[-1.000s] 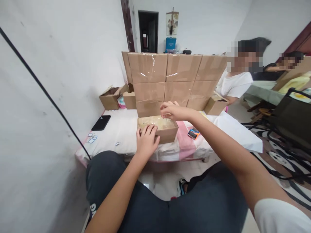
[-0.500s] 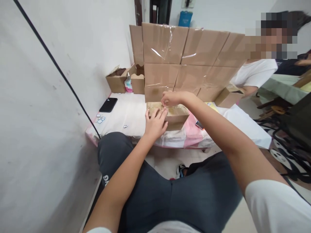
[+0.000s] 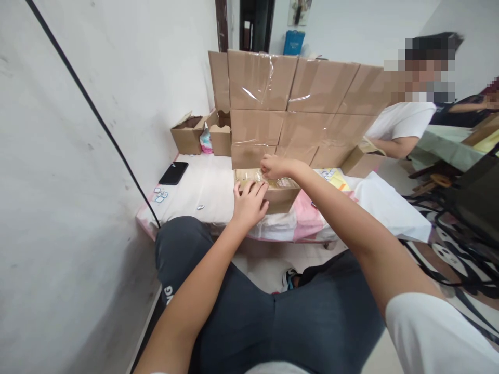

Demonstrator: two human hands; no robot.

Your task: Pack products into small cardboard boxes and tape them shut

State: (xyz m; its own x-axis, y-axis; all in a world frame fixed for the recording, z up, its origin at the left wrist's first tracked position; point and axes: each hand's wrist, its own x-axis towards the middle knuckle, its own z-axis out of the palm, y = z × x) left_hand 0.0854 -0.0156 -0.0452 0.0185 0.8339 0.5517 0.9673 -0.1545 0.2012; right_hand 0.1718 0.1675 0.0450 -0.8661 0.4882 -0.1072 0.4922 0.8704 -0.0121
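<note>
A small open cardboard box point(image 3: 283, 196) sits at the near edge of a low table point(image 3: 202, 187) covered in white and pink cloth. Something pale and wrapped in clear film lies inside it. My left hand point(image 3: 249, 202) rests flat on the box's near left corner, fingers stretched over the rim. My right hand point(image 3: 275, 166) hovers over the box's far edge with fingers pinched together on the film or a small piece I cannot make out.
A wall of taped cardboard boxes point(image 3: 288, 109) stands right behind the small box. Open boxes point(image 3: 189, 136) sit at the back left, and a black phone point(image 3: 173, 172) lies near the white wall. A person in a white shirt point(image 3: 401, 127) sits at right. Dark chairs point(image 3: 468, 208) stand at far right.
The view tilted down and shifted. My right hand came down from above the box to its far edge and pinched shut. My left hand stayed on the box's near corner.
</note>
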